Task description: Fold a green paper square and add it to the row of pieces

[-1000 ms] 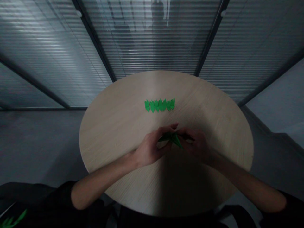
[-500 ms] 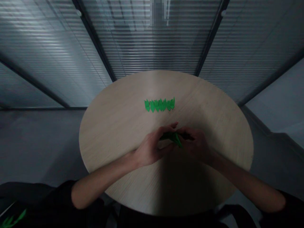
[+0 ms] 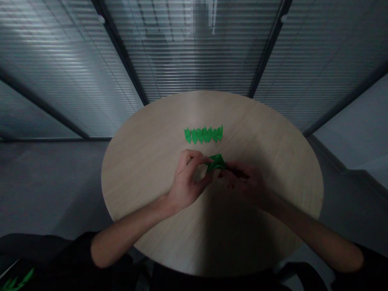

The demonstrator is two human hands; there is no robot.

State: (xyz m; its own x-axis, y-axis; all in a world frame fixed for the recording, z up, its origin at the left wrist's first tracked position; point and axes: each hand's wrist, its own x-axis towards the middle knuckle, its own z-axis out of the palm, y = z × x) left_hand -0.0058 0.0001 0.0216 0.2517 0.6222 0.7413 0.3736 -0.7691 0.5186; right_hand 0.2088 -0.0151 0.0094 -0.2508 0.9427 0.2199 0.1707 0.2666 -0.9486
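Observation:
A piece of folded green paper (image 3: 216,161) is held between my two hands above the middle of the round table. My left hand (image 3: 188,178) pinches its left side between thumb and fingers. On the other side my right hand (image 3: 242,180), in shadow, grips the paper's right edge; some of its fingers are hard to make out. Beyond the hands lies a row of several small folded green paper pieces (image 3: 203,134), side by side with pointed tips.
The round wooden table (image 3: 136,161) has its near edge close to my body. Blinds (image 3: 194,68) behind glass panels stand just past its far edge. More green pointed pieces (image 3: 20,281) show at the lower left, on something dark.
My left hand has shifted slightly left and its fingers have regripped. The green paper now sits higher and shows a broader, more opened face. The row of pieces has not moved.

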